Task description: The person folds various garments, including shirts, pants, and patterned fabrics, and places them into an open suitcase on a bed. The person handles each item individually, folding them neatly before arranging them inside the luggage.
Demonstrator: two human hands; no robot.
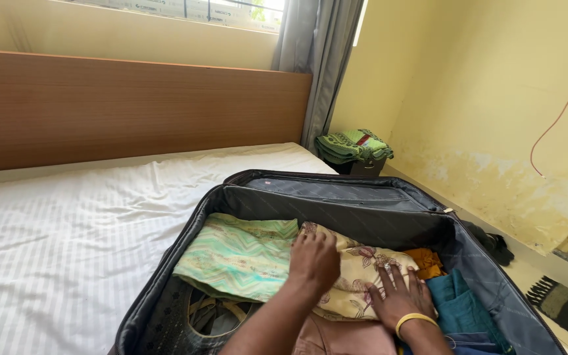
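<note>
At the bottom centre of the frame, both hands are lying flat on a folded cream cloth point(356, 276) printed with dull purple flowers. The left hand point(313, 260) is pressing on its upper left part with fingers bent and close together; the right hand point(399, 296), fingers spread, is resting palm down on its lower right part, a yellow bangle point(414, 320) circling the wrist. The cloth is soft and slightly puffed, its long axis running from upper left to lower right, and it is lying inside an open dark suitcase point(336, 210) on the bed point(67, 230). Just left of it a green zigzag cloth point(238, 253) is lying folded; to the right are an orange cloth point(426, 261) and a teal cloth point(458, 306). Farther back, a wooden headboard point(133, 105) is spanning the upper left, and green folded cloths point(353, 144) are sitting on a dark bin by the yellow wall.
</note>
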